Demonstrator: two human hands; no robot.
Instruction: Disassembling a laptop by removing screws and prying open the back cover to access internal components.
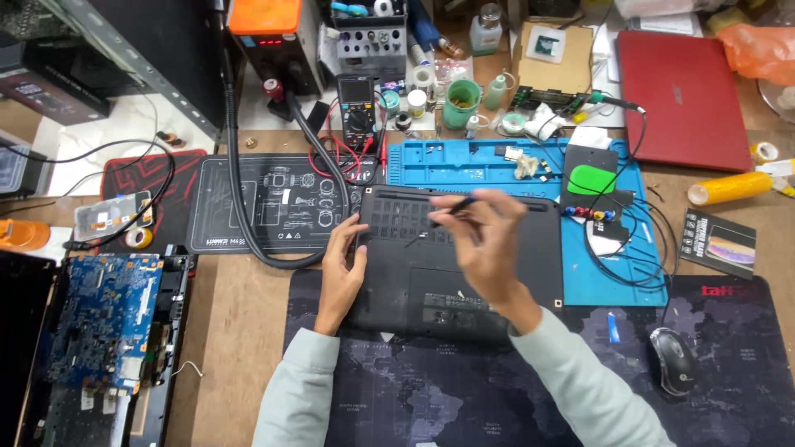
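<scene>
We see a wooden workbench (236, 319) crowded edge to edge — a dark map-print desk mat (464, 389) under an upturned black laptop (464, 257), a blue repair mat (497, 161), a black printed mat (273, 203), a closed red laptop (683, 99) and a bare blue circuit board (103, 319) at left.

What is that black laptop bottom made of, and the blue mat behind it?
The black upturned laptop base looks like matte moulded plastic: dull, with rows of vent slots. The blue work mat seems soft silicone or rubber, with moulded little trays and no shine.
</scene>
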